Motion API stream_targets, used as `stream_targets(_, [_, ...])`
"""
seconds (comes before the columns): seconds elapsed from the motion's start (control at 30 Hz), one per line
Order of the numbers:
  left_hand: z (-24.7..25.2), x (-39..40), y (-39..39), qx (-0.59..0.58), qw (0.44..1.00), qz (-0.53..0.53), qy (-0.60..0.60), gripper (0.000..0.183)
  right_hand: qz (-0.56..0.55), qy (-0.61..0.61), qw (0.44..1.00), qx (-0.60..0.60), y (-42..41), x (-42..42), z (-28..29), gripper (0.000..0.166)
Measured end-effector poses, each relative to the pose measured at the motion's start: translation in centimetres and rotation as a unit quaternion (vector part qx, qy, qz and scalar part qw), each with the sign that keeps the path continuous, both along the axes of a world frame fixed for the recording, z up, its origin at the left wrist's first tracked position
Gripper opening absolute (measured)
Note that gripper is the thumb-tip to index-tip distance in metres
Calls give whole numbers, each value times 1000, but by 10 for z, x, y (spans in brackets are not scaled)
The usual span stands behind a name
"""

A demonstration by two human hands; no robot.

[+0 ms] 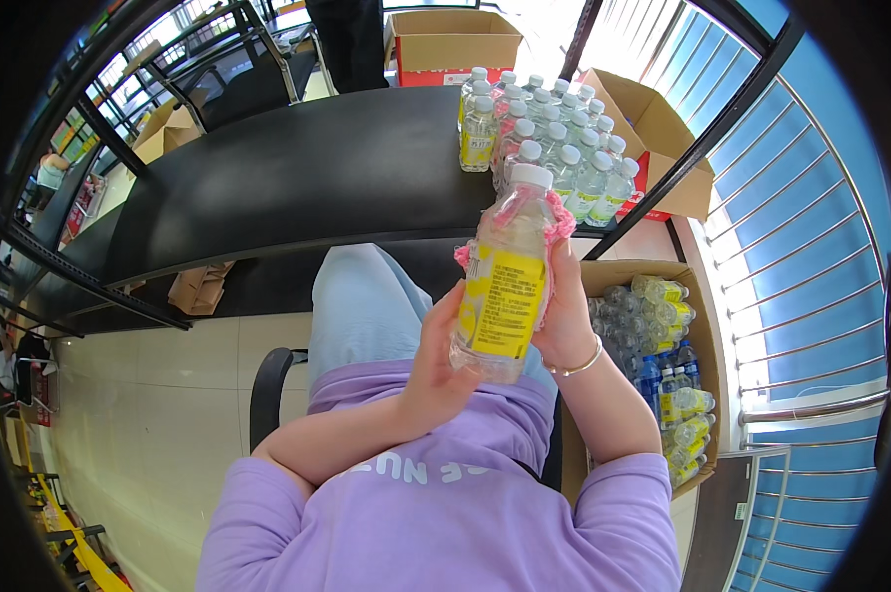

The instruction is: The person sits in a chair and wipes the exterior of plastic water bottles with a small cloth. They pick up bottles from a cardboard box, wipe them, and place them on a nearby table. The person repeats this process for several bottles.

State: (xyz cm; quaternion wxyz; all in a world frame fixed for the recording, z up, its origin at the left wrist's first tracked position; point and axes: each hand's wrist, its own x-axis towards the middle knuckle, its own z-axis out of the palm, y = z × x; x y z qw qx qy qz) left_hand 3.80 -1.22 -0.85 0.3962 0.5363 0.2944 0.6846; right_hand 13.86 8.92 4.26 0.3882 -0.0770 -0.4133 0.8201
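A clear plastic bottle (506,296) with a white cap and a yellow label bearing print is raised above my lap, tilted. My left hand (442,351) supports its lower left side. Behind the bottle's right side, my right hand (566,307) holds it together with a pink knitted cloth (562,220), which lies against the bottle's back and shows at both edges. The fingers behind the bottle are hidden. Just beyond stand several rows of similar capped bottles (592,177) on the black tabletop (305,170), some with pink behind them.
At my right, an open cardboard box (701,333) holds many bottles lying and standing. Two more open boxes, one beyond the table (456,44) and one right of it (653,111), stand near black metal posts. A railing (808,274) runs along the right.
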Motion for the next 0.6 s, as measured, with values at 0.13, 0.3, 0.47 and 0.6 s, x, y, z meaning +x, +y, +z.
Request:
stream_targets(0.13, [-3,-2,-2,-43,997,-49,-28,73,30,11,999,-43,0,2,-4,64])
stream_targets(0.3, [0,0,-2,-59,996,-59,-43,75,20,-7,999,-36,2,1,-6,67])
stream_targets(0.47, [2,4,-1,-27,999,-1,-27,68,13,-11,999,-47,0,-1,-4,67])
stream_targets(0.6, [-8,-22,6,-21,975,-64,-211,38,120,31,981,-151,-2,-1,8,67])
